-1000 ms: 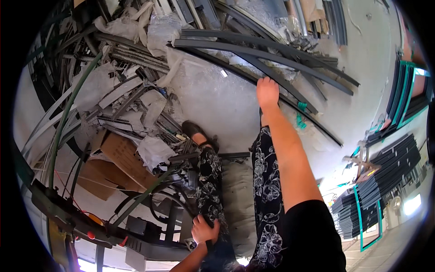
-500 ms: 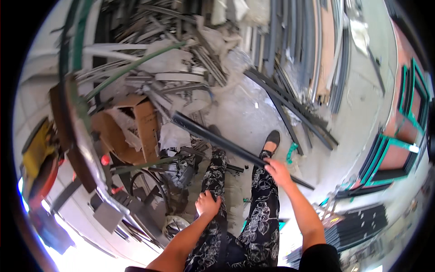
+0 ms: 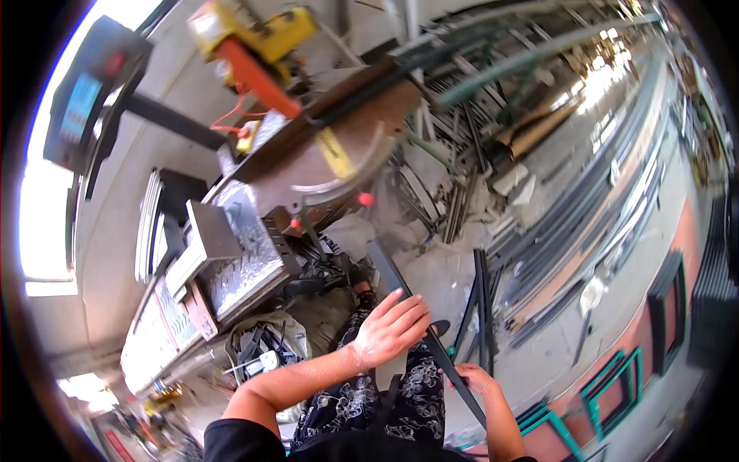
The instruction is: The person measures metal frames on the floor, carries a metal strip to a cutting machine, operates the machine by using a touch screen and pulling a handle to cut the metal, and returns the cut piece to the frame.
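Observation:
A long dark grey, straight profile bar (image 3: pixel 442 357) slants across in front of my body, its far end pointing up and left. My right hand (image 3: pixel 471 380) is closed around its lower part, near my thigh. Farther up, my left hand (image 3: pixel 391 329) lies over the bar with its fingers bent across it; the fingertips' grip is partly hidden. To the left stands a saw bench with a brown round plate (image 3: pixel 304 165) and a metal tabletop (image 3: pixel 250 266).
A control screen (image 3: pixel 81 108) on an arm rises at the far left. Long grey profiles (image 3: pixel 570 208) lie stacked on the floor to the right. Several dark bars (image 3: pixel 481 308) lie nearer my feet. Green-edged frames (image 3: pixel 616 389) lean at the lower right. A white sack (image 3: pixel 269 339) holds offcuts.
My view has turned left toward the saw bench. My left hand has moved from my thigh onto the bar. The bar has swung steeper and is still in my right hand.

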`<act>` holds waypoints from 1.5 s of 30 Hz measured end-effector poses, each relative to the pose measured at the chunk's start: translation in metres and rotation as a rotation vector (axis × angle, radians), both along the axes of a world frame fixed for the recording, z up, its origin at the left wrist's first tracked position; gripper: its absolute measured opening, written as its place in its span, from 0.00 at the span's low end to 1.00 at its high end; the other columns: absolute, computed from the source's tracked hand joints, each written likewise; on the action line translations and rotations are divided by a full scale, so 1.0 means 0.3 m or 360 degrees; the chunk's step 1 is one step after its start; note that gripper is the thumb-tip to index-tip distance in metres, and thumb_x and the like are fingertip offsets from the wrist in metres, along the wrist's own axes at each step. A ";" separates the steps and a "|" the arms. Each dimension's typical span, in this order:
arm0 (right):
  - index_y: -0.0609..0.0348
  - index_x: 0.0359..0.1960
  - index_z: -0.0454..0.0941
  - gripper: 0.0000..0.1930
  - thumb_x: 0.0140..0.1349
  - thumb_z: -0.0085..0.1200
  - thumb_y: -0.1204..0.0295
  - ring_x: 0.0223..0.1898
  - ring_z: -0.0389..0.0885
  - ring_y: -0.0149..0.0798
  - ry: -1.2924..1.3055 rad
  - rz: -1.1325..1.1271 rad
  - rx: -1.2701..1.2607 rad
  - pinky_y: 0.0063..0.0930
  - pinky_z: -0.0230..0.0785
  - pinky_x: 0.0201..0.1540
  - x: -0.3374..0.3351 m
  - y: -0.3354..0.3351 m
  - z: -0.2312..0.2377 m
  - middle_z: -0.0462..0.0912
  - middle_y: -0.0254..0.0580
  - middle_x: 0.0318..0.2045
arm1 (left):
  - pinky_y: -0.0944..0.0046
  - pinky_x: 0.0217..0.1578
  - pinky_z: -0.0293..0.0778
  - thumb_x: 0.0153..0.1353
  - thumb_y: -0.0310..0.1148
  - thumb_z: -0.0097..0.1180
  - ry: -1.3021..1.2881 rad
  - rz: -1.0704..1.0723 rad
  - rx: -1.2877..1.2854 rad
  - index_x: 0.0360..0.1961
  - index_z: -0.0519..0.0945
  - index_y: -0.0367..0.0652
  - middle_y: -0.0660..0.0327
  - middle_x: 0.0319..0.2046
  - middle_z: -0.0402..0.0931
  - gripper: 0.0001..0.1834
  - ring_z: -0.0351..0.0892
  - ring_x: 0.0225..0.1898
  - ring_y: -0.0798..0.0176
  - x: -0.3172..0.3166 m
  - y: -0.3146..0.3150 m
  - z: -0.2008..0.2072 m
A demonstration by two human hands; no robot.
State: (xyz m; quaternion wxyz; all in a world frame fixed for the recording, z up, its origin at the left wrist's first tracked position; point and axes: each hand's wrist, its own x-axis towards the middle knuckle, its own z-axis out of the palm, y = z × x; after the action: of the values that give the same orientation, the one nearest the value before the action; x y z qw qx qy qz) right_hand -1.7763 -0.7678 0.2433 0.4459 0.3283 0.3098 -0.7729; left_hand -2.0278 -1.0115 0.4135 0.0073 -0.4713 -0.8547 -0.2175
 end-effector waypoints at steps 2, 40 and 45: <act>0.69 0.44 0.79 0.20 0.69 0.49 0.60 0.30 0.81 0.36 0.0009 0.0079 -0.0029 0.29 0.73 0.36 -0.098 0.017 0.075 0.82 0.42 0.28 | 0.48 0.70 0.50 0.38 0.45 0.70 -0.0006 -0.0052 -0.0294 0.51 0.76 0.46 0.63 0.52 0.74 0.35 0.67 0.62 0.60 -0.075 -0.064 0.055; 0.59 0.62 0.70 0.25 0.61 0.53 0.76 0.60 0.72 0.44 0.3284 0.0635 0.2364 0.37 0.64 0.64 -2.144 -0.785 0.411 0.75 0.45 0.56 | 0.51 0.27 0.75 0.49 0.54 0.66 -0.0515 0.1373 -0.0202 0.21 0.76 0.43 0.55 0.21 0.78 0.24 0.79 0.25 0.47 -0.756 -0.756 -0.005; 0.53 0.54 0.80 0.20 0.57 0.58 0.72 0.48 0.78 0.43 0.3564 0.0689 0.2754 0.43 0.72 0.53 -2.168 -0.769 0.463 0.79 0.39 0.44 | 0.51 0.27 0.74 0.45 0.51 0.69 -0.0517 0.1380 -0.0225 0.22 0.78 0.44 0.55 0.20 0.77 0.21 0.79 0.26 0.47 -0.819 -0.764 -0.061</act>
State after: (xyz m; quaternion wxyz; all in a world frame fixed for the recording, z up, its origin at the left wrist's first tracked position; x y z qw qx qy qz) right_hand -2.4266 -0.9984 0.3822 -0.2588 -0.3327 0.9002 -0.1094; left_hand -2.2735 -1.2406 0.3951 -0.0685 -0.0298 -0.9756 -0.2066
